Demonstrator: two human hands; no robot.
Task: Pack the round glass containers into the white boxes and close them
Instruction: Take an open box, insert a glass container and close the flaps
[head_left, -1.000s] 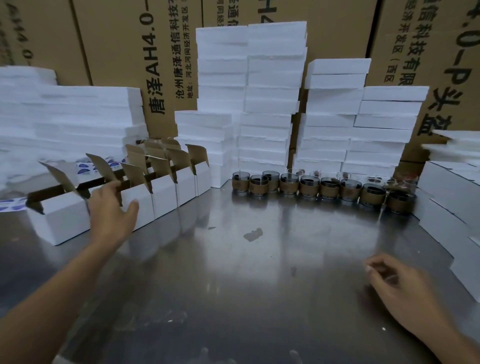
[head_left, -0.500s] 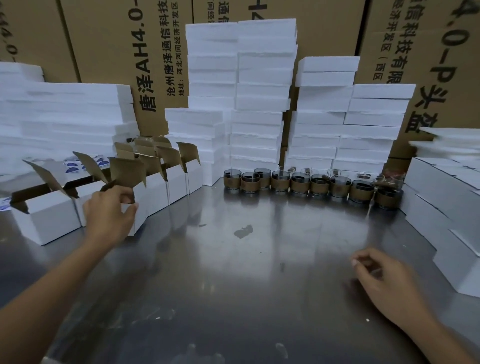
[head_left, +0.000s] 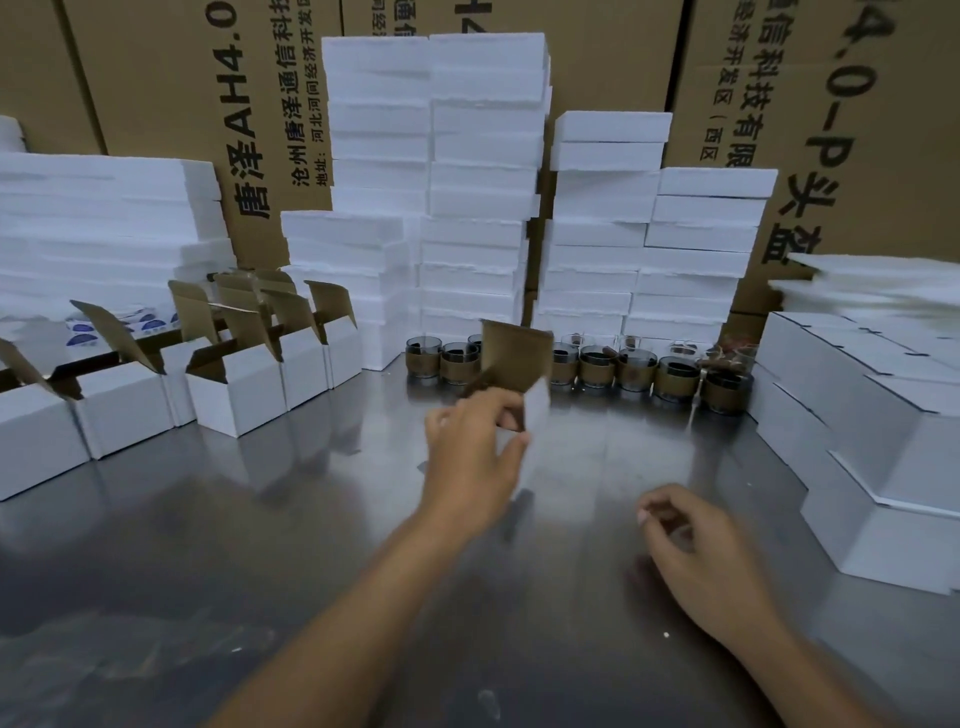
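Note:
My left hand (head_left: 475, 457) grips an open white box (head_left: 535, 410) with its brown lid flap raised, held above the middle of the steel table (head_left: 291, 582). Behind it a row of round glass containers (head_left: 631, 366) with brown bands stands along the back. My right hand (head_left: 696, 556) hovers low over the table at the right, fingers loosely curled, holding nothing. Several more open white boxes (head_left: 236, 395) with lids up stand in a row at the left.
Tall stacks of white foam slabs (head_left: 483, 182) rise behind the glass containers and at the far left. Closed white boxes (head_left: 872, 447) are piled at the right edge. Large brown cartons (head_left: 810, 130) form the back wall.
My left hand took one open box from the left row and carried it right to the table's middle. My right hand stayed about where it was.

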